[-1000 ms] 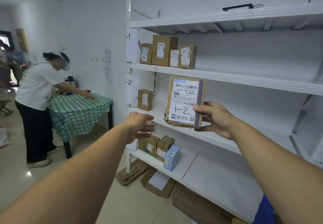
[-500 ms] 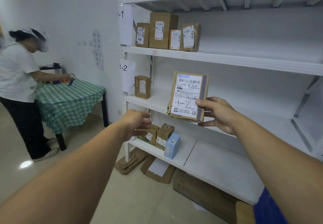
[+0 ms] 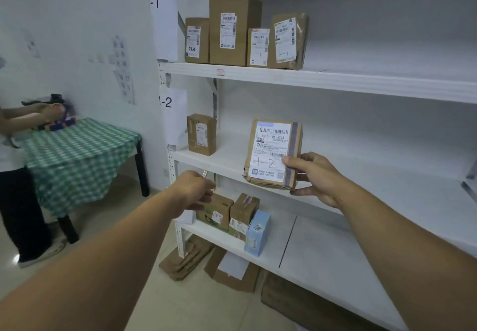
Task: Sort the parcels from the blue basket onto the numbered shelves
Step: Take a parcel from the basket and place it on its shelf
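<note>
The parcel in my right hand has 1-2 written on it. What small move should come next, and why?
Probably ease the parcel forward and set it upright on the shelf by the 1-2 sign. The right hand holds it just before that level, and bare board shows right of the small box there.

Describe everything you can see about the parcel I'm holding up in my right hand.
The parcel is a flat packet wrapped in brown paper, creased at the edges, with greyish tape down its right side. A white shipping label with barcodes covers most of its front, hand-marked 1-2. It stands upright, slightly tilted, facing the camera, at the level of the shelf marked 1-2; whether it rests there is unclear. Only the right hand touches it, gripping its lower right corner.
</note>
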